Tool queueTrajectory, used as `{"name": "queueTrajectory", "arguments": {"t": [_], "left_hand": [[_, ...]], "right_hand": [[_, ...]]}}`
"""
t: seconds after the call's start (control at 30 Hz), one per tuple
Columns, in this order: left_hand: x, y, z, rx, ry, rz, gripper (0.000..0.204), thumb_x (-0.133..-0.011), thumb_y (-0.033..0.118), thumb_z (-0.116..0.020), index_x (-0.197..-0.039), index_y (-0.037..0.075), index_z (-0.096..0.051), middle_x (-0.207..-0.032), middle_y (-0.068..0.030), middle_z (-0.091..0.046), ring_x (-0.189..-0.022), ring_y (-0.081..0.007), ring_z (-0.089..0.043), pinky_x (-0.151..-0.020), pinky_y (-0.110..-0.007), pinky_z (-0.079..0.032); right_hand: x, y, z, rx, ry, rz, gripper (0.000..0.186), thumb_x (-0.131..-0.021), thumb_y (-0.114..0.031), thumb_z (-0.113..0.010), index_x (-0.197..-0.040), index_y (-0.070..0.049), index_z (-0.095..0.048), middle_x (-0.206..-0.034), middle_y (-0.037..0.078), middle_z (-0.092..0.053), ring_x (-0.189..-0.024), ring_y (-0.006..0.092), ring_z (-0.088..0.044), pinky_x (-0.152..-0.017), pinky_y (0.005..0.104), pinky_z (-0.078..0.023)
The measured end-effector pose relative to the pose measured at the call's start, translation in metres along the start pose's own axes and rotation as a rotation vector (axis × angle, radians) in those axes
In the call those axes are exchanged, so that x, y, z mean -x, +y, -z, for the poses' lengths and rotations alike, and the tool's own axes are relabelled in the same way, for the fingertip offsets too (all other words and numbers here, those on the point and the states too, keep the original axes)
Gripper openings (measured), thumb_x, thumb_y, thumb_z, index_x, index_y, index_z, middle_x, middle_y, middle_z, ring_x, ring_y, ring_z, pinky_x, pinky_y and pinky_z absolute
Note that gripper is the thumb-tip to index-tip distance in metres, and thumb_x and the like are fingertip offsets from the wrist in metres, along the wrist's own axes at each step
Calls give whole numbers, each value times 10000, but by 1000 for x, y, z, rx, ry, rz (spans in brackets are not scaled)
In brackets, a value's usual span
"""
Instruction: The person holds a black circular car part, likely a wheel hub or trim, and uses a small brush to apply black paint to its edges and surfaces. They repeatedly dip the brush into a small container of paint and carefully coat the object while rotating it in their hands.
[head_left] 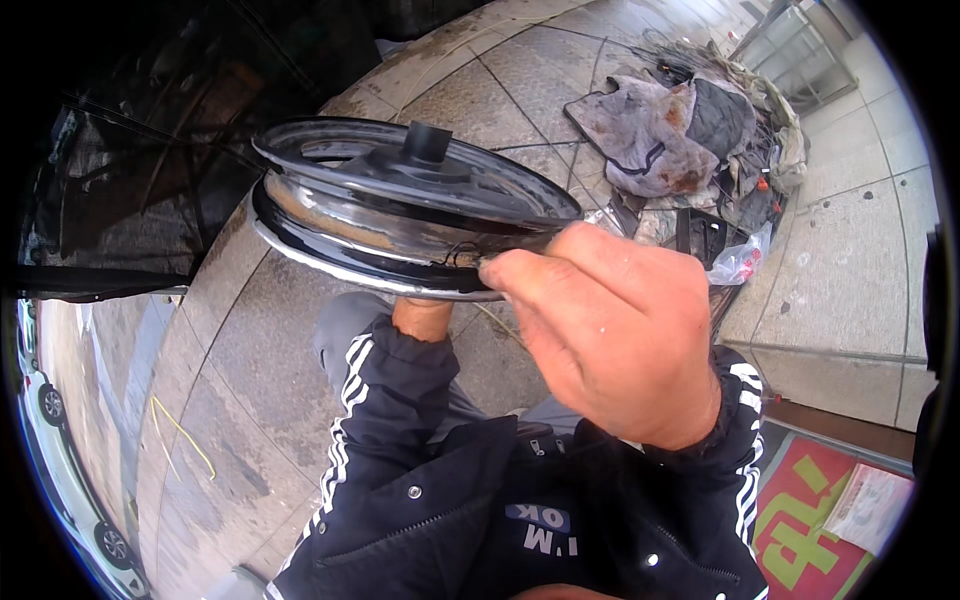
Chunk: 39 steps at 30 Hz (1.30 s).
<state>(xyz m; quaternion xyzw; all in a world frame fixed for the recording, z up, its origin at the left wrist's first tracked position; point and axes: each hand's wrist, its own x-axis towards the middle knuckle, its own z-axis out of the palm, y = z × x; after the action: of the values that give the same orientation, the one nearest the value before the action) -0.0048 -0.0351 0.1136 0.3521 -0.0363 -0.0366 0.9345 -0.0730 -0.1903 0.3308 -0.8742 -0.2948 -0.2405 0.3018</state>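
- 1 wheel rim (400, 232), black and silver, at 11 o'clock, tilted and held off the paving; 2 flanges, 1 black hub stub (427, 145) pointing up.
- 2 hands on it. Left hand (424, 317): came up from 6 o'clock, only the wrist showed; rim hid its fingers, couldn't tell their state.
- Right hand (622, 315): at 3 o'clock, back up, fingertips pressed together at rim's edge; contents, if any, unclear. It covered the rim's near-right end.
- Around: 1 cloth heap (650, 130) at 2, 1 clear bag (742, 260) at 3, 1 red mat (775, 490) at 4, 1 car (68, 470) at 8.
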Motion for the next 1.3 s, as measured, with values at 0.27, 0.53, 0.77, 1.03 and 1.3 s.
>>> {"name": "queueTrajectory", "arguments": {"t": [0.27, 0.53, 0.77, 1.03, 1.3], "left_hand": [[-1, 0, 0, -13, -1, -1, 447, -1077, 321, -574, -1419, 44, -494, -1346, -117, -612, -1172, -251, -626, -1003, -416, -561], [2, 3, -5, -8, -6, 6, 446, -1076, 325, -576, -1415, 46, -498, -1341, -114, -614, -1167, -250, -628, -999, -416, -564], [-3, 1, -9, -17, -46, 9, 445, -1075, 329, -579, -1412, 48, -502, -1336, -111, -615, -1163, -249, -630, -996, -415, -567], [-22, -2, 0, -22, -119, 35, 444, -1075, 334, -581, -1408, 49, -506, -1330, -107, -617, -1158, -248, -632, -992, -415, -570], [-50, 0, 23, -1, -261, 186, 444, -1074, 338, -584, -1405, 51, -511, -1325, -104, -619, -1153, -247, -634, -989, -415, -573]], "right_hand": [[3, 6, 8, 13, -24, -57, 265, -696, 55, -799, -940, -38, -754, -728, 81, -615, -584, 254, -624, -514, 343, -466], [-5, 3, 12, -27, -63, -58, 249, -719, 64, -792, -942, -38, -749, -735, 79, -619, -581, 248, -620, -509, 338, -464], [-5, -4, 18, -54, -29, -1, 250, -719, 59, -797, -938, -45, -735, -769, 77, -622, -596, 260, -634, -510, 349, -472], [10, -1, 38, 33, -26, -36, 237, -738, 38, -793, -949, -55, -737, -754, 66, -623, -598, 255, -633, -515, 346, -474], [9, -1, 43, -2, 44, -39, 246, -747, 60, -778, -966, -45, -739, -770, 81, -640, -609, 255, -647, -530, 341, -489]]}}
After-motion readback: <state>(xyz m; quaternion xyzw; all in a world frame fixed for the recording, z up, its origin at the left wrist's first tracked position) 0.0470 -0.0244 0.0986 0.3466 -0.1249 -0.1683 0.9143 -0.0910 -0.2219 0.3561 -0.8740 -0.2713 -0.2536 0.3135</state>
